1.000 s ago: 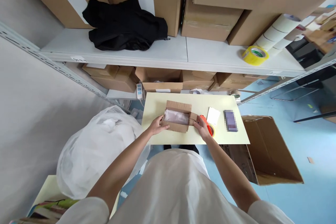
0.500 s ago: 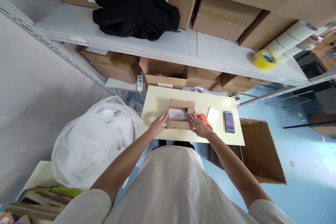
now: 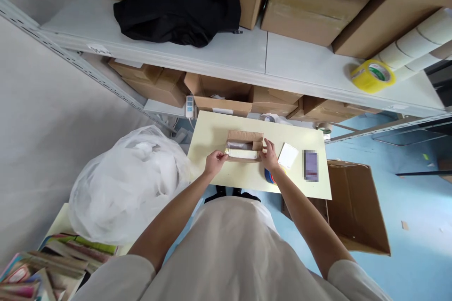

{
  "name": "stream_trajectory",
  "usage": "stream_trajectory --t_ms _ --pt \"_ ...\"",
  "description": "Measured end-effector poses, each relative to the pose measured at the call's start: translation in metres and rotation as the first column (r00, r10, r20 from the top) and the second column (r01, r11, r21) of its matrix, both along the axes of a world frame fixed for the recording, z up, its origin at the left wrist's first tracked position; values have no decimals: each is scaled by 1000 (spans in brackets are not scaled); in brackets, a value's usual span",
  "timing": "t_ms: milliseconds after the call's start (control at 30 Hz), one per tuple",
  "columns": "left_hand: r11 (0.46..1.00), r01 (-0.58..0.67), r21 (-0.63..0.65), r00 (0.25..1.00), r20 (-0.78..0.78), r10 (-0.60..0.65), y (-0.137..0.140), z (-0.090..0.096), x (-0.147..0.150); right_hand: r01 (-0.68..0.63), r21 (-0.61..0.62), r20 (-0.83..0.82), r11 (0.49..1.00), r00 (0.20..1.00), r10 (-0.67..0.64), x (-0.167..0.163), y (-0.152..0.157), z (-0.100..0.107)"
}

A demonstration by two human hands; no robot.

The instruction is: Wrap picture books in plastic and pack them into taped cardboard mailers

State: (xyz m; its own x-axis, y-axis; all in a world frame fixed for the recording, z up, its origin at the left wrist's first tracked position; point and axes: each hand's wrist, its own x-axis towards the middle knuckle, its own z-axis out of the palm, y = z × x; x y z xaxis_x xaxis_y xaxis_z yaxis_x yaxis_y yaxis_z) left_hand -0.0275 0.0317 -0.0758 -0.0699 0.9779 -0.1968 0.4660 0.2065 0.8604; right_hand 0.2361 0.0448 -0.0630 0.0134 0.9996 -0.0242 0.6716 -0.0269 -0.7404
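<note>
A small cardboard box point(image 3: 245, 135) lies on the pale table with its top flaps up, and greyish-white wrapping point(image 3: 240, 145) shows inside. A pale strip point(image 3: 242, 154) runs along its front side. My left hand point(image 3: 215, 162) pinches the front left corner, thumb and fingers closed on the edge. At the right end, my right hand point(image 3: 270, 156) holds the side wall with its thumb near the front corner and its fingers along the edge. Beneath the right wrist sits a blue and orange-yellow item point(image 3: 269, 176), partly hidden; I cannot make out its kind.
On the table point(image 3: 208, 136) lie a white card point(image 3: 287, 155) and a blurred purple item point(image 3: 311, 166). A big white plastic bag point(image 3: 130, 188) stands left, an open carton point(image 3: 356, 202) right. Above runs a shelf point(image 3: 247, 54) with black clothing point(image 3: 176, 7) and yellow tape point(image 3: 372, 76).
The box's front flap has been lifted from lying outward, and the pale strip now shows. Both hands have moved from the box's rim to its ends. My view has shifted slightly.
</note>
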Motion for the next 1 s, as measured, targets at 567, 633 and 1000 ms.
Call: stream_trajectory --t_ms 567,633,1000 --pt "995 -49 87 961 -266 71 -22 3 12 -437 -33 236 899 871 432 24 -8 -1" --pt "987 53 149 922 -388 9 -20 13 15 -431 -28 216 902 878 426 24 -8 -5" --pt "827 560 -47 596 -671 -441 -14 32 49 -347 -10 102 938 933 346 34 -18 6"
